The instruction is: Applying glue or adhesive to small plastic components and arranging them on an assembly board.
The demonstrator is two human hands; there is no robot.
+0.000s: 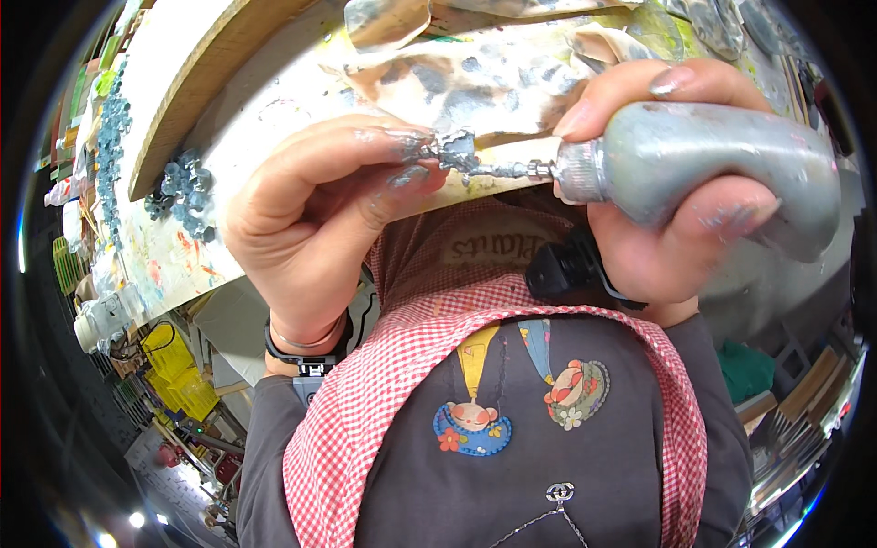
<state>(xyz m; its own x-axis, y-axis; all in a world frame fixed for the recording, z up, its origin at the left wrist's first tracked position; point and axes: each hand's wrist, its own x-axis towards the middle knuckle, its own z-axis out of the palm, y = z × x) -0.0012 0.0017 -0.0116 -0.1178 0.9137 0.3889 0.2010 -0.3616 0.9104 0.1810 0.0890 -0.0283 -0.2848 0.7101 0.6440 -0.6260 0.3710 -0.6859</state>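
My left hand (306,205) pinches a small blue-grey moulded piece (457,149) between thumb and fingertips, above the table's near edge. Its exact kind is too small to make out. My right hand (639,251) is wrapped round a soft squeeze bottle (713,160) filled with grey liquid, tipped on its side. The bottle's ribbed collar and thin metal nozzle (537,170) point left, with the tip at the piece or just beside it. Grey smears mark the fingertips of both hands.
Several similar blue-grey pieces lie in a pile (187,187) on the paint-spotted table (183,260), and more form a long row (111,146) at left. A curved wooden strip (206,87) runs between them and me. Stained cloth (457,87) lies beyond my hands. A clear bottle (105,320) rests near the left corner.
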